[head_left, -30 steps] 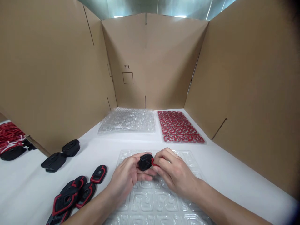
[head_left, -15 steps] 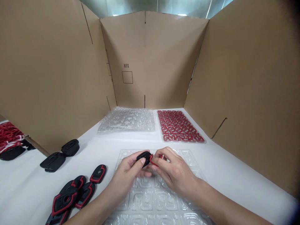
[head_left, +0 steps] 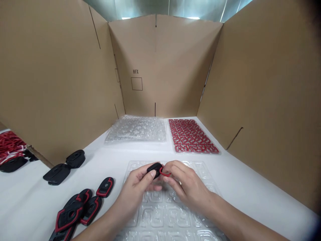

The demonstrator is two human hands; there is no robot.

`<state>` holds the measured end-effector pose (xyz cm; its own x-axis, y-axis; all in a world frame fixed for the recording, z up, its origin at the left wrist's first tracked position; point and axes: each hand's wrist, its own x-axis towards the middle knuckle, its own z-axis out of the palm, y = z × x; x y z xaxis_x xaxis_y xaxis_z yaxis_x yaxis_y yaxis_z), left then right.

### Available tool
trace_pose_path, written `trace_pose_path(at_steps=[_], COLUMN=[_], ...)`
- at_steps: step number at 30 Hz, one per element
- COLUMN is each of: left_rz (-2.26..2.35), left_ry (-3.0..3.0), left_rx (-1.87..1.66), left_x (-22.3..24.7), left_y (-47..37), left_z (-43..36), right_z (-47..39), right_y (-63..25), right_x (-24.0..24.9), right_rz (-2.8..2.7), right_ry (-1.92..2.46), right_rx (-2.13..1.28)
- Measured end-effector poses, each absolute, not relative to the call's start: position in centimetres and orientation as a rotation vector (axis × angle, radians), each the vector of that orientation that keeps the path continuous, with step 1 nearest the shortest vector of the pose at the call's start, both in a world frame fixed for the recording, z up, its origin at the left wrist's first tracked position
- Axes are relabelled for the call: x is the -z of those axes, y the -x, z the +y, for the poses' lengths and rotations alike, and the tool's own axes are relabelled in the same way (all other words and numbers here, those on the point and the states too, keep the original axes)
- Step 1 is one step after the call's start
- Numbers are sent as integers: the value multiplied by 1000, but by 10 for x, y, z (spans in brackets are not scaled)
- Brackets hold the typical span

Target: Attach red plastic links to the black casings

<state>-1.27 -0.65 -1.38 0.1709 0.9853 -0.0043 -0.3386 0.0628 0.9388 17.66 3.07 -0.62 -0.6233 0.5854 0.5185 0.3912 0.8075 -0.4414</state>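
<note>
Above the near clear plastic tray (head_left: 152, 216), my left hand (head_left: 140, 180) grips a small black rounded plastic part (head_left: 153, 168), thumb on its face. My right hand (head_left: 182, 177) meets it from the right, fingers bent and pinching a thin red strip (head_left: 165, 173). One end of the strip touches the part's right edge, and the rest runs toward my right fingertips. How far the strip is seated on the part I cannot tell. The tray's moulded square pockets show below my hands.
Black parts with red trim (head_left: 69, 214) lie piled at the lower left. Plain black parts (head_left: 75, 158) sit behind them. At the back are stacked clear trays (head_left: 137, 129) and a tray of red strips (head_left: 192, 135). Cardboard walls (head_left: 165, 67) enclose three sides; red pieces (head_left: 11, 144) heap at far left.
My right fingers have shifted slightly along the red strip, and more of it now shows beside the black part. My left hand holds the part almost in place.
</note>
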Motion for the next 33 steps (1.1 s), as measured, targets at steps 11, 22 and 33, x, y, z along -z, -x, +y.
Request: trace_pose_path(at_steps=[11, 22, 33], left_rz=[819, 726, 732], left_ry=[-702, -823, -865], left_rx=[-1171, -1123, -1091], left_x=[2, 7, 6], left_y=[14, 19, 19], left_z=[-5, -4, -4], right_z=[33, 39, 43], right_y=[-177, -173, -174], right_x=[6, 3, 7], right_rz=[-2077, -1616, -1530], right_ry=[879, 812, 746], right_rx=[-712, -1365, -1490])
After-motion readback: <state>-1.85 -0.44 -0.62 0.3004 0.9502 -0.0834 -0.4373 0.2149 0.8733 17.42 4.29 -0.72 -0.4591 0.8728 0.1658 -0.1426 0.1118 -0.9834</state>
